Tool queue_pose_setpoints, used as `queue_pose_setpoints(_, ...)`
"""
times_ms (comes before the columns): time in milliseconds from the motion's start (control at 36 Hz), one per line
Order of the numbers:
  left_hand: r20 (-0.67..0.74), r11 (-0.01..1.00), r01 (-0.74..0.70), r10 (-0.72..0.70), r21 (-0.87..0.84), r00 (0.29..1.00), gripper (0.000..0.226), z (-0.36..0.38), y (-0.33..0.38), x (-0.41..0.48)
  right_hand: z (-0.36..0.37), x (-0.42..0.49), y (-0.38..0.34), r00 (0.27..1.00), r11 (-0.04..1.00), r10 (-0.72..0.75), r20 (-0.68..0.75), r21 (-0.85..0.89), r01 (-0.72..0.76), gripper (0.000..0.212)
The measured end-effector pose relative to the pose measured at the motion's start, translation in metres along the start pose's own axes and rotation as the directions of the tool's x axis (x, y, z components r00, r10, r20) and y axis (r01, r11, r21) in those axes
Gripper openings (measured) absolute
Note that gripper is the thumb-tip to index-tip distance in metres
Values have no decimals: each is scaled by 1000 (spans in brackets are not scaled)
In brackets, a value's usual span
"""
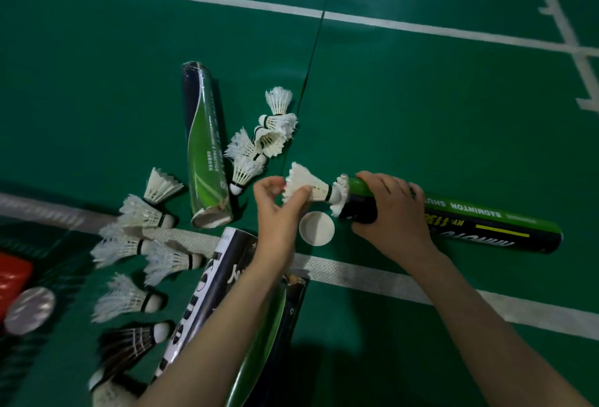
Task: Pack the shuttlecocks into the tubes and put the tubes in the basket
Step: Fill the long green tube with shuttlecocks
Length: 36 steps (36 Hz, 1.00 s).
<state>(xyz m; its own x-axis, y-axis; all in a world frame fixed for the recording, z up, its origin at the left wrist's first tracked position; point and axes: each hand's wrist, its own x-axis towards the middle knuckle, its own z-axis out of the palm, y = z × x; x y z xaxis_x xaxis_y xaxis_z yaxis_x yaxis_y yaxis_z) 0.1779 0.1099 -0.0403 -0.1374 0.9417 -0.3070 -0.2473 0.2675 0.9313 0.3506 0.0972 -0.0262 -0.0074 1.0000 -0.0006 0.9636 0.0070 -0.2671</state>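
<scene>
Right hand point(392, 212) gripping the green-and-black cardboard tube point(486, 228) lying on the floor point(405, 108), the left hand point(275, 208) pinches a white feather shuttlecock point(308, 184) cork-first at its mouth; it should slide in straight, feathers uncrushed.

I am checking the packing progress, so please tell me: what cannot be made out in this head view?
- Count inside the green-black tube: head view, its opaque wall and the gripping right hand hide it.
- Cork tip of the shuttlecock pinched by the left hand: buried in feathers at the tube mouth.
- The dark meshed container: cut by the left edge, blurred.
- The black-white tube: left forearm covers its lower end.
</scene>
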Motion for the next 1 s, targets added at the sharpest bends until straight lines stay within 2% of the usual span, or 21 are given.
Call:
queue_pose_setpoints(83,39,997,26,-24,-72,999,63,6,-1,-14,-4,-2,-12,999,1000,-23,33,9,23,68)
queue_pose_setpoints(194,192,984,-37,3,175,981,65,10,1,-24,-6,-6,-23,996,998,-60,59,10,59,72)
queue_pose_setpoints(278,226,944,-110,39,310,973,63,7,4,-24,-11,-7,-24,997,997,-71,31,21,71,73)
queue_pose_setpoints(333,233,927,-127,45,353,971,71,5,7,-25,-12,-6,-25,997,997,-80,17,24,80,74)
queue_pose_setpoints(389,255,923,-108,11,369,967,81,5,10,-27,-13,-7,-26,996,996,-83,26,28,83,74)
queue_pose_setpoints(639,325,921,-125,-1,368,946,90,13,5,-30,-21,-8,-27,994,996,-85,65,34,82,71)
queue_pose_setpoints(778,332,932,-86,-39,353,942,96,22,-4,-31,-13,-9,-34,991,994,-103,82,32,100,71)
queue_pose_setpoints(917,382,901,-47,-135,431,914,93,15,-2,-24,-2,-2,-27,989,994,-111,100,17,110,69)
queue_pose_setpoints(1000,348,773,-146,-101,617,932,72,6,4,-8,8,6,-24,988,995,-96,121,-12,98,70)
